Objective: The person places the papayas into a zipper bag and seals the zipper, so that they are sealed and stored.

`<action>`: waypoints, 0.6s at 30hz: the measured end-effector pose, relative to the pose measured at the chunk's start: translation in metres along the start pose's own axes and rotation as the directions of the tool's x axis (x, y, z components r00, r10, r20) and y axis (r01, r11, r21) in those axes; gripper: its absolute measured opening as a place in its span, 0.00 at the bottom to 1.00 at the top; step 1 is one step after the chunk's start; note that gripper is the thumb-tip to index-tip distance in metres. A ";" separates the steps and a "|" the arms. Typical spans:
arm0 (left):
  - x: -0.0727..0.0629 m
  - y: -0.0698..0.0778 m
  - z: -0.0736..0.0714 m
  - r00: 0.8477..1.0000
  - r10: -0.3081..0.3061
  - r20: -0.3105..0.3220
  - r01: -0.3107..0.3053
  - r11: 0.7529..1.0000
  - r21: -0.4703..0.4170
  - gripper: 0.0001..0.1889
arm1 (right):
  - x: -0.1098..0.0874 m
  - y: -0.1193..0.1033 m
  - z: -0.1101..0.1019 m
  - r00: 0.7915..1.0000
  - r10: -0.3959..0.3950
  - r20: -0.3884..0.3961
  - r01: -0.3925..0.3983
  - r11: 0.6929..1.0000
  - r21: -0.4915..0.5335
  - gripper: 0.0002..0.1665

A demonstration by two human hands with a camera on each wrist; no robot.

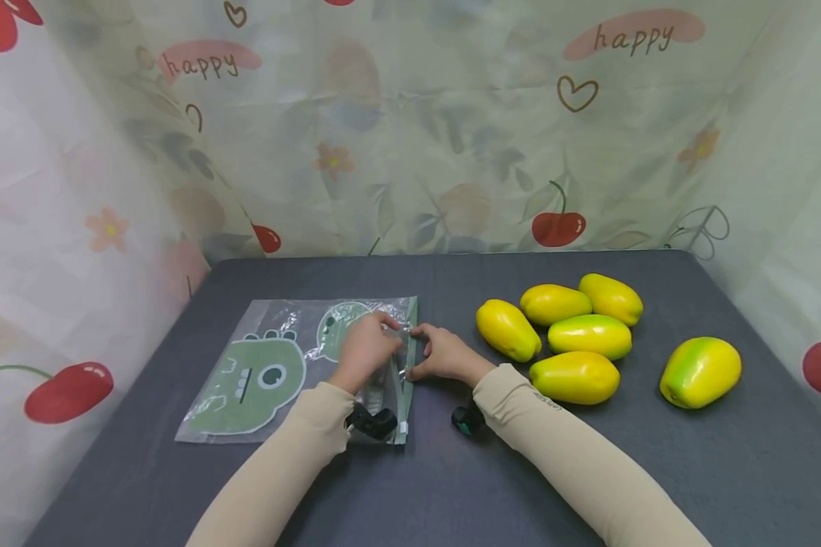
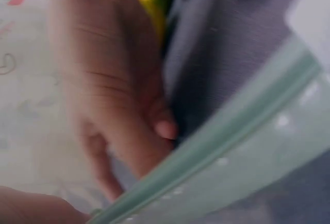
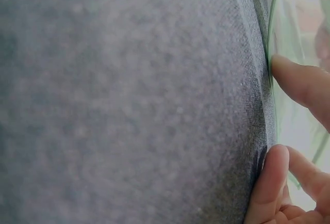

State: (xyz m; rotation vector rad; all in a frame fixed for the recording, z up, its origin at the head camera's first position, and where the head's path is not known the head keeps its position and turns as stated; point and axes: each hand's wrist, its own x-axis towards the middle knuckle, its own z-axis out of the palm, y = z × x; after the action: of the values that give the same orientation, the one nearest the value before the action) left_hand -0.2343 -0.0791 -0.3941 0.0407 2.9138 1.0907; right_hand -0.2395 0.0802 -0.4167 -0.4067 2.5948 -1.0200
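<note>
A clear zip bag (image 1: 274, 441) with green cartoon faces lies flat at left centre, its green zip strip (image 2: 221, 126) towards the right. My left hand (image 1: 368, 351) pinches the bag near this strip with bent fingers. At the bag's right edge is my right hand (image 1: 448, 355). Its thumb and forefinger touch the edge with a gap between them. In the right wrist view the fingertips (image 3: 283, 69) meet the film's rim. The left hand's fingertips are largely hidden, and the left wrist view is blurred.
Several yellow, green-tinged fruits, like papayas or mangoes, form a group (image 1: 590, 336) right of the hands. One more fruit (image 1: 701, 372) lies apart at the far right. The dark table (image 1: 438, 486) is bordered by printed curtains (image 1: 410, 190). Each wrist carries a small black camera (image 1: 376, 422).
</note>
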 end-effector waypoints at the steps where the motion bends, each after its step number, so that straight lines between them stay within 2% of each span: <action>1: 0.000 0.000 -0.003 1.000 -0.003 -0.001 0.003 1.000 -0.028 0.14 | 0.000 0.000 0.000 1.000 -0.002 0.004 0.002 1.000 0.001 0.45; 6: -0.001 0.000 -0.016 0.999 -0.035 0.028 0.039 0.987 -0.154 0.14 | 0.001 0.001 -0.001 1.000 -0.004 0.020 0.004 1.000 0.010 0.46; 11: -0.003 0.001 -0.027 0.996 -0.074 0.049 0.082 0.976 -0.203 0.15 | 0.001 0.000 -0.002 1.000 -0.003 0.018 0.003 1.000 0.011 0.46; 18: -0.007 0.003 -0.045 0.999 -0.045 0.028 0.051 0.958 -0.281 0.16 | 0.001 0.000 0.001 1.000 -0.029 -0.009 0.029 0.999 0.028 0.46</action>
State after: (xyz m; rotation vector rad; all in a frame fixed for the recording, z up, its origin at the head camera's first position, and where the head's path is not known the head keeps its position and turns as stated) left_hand -0.2285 -0.1067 -0.3586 -0.0257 2.6949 1.4734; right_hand -0.2397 0.0797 -0.4177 -0.4357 2.5863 -1.0687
